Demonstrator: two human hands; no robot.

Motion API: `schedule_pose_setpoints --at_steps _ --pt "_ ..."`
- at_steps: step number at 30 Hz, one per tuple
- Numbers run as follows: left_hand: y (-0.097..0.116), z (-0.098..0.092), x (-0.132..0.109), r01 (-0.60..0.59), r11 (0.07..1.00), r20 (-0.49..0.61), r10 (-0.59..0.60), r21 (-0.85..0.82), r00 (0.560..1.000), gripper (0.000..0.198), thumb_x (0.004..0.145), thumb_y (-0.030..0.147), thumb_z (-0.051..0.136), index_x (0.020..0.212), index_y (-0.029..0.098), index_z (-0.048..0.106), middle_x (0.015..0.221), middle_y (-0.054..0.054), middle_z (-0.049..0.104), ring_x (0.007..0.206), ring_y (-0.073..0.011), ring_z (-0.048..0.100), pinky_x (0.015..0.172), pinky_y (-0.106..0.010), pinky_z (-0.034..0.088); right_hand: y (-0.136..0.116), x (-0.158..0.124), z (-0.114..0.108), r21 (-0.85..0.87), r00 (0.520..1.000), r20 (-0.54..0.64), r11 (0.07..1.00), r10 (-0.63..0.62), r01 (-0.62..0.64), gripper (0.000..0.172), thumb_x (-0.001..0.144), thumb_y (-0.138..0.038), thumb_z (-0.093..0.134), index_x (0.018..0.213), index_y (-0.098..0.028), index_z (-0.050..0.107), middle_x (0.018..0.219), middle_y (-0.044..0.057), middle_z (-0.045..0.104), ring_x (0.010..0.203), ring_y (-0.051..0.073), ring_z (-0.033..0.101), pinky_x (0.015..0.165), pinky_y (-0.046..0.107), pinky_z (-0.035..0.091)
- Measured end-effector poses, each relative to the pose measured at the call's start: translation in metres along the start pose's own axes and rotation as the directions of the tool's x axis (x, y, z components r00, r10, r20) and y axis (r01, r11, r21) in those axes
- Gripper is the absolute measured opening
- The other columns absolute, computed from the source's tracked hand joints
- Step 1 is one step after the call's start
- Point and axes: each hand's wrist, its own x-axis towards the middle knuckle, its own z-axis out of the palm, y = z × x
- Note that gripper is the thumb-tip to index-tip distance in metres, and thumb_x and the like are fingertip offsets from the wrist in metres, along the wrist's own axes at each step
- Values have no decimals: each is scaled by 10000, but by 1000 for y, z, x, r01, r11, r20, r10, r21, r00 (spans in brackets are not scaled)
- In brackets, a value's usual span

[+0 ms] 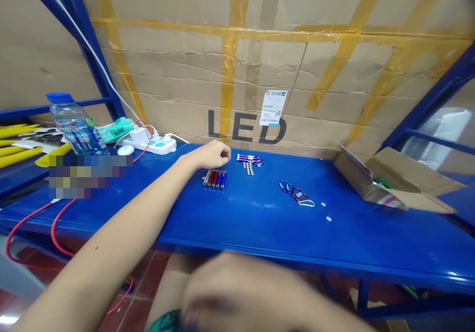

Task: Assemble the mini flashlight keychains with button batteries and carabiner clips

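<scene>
My left hand (215, 155) reaches over the far part of the blue table, its fingers curled closed; whatever may be in them is hidden. Just below it lies a row of small metal tubes (215, 179), silver, red and blue. To its right are several purple tubes (246, 158) with carabiner clips at their ends. Small round silver pieces like button cells (248, 168) lie in rows beneath those. Farther right, a chain of blue, red and silver carabiners (297, 194) rests on the table. My right hand (230, 287) is low in front of the table edge, its fingers smeared by motion.
An open cardboard box (397, 186) stands at the right of the blue table (252, 228). On the left are a water bottle (77, 126), a white power strip (159, 144), yellow-handled tools (22, 156) and red cables (55, 223). A large taped carton (178, 84) backs the table.
</scene>
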Motion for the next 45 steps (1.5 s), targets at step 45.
schedule_pose_setpoints --at_steps 45 --pt "11 3 -4 -6 998 169 -6 66 986 195 666 173 574 794 214 716 764 -14 720 655 -156 612 613 -286 426 -1 1 -172 -457 607 -776 508 175 -730 43 790 -234 571 804 -207 541 825 54 675 688 173 566 569 283 348"
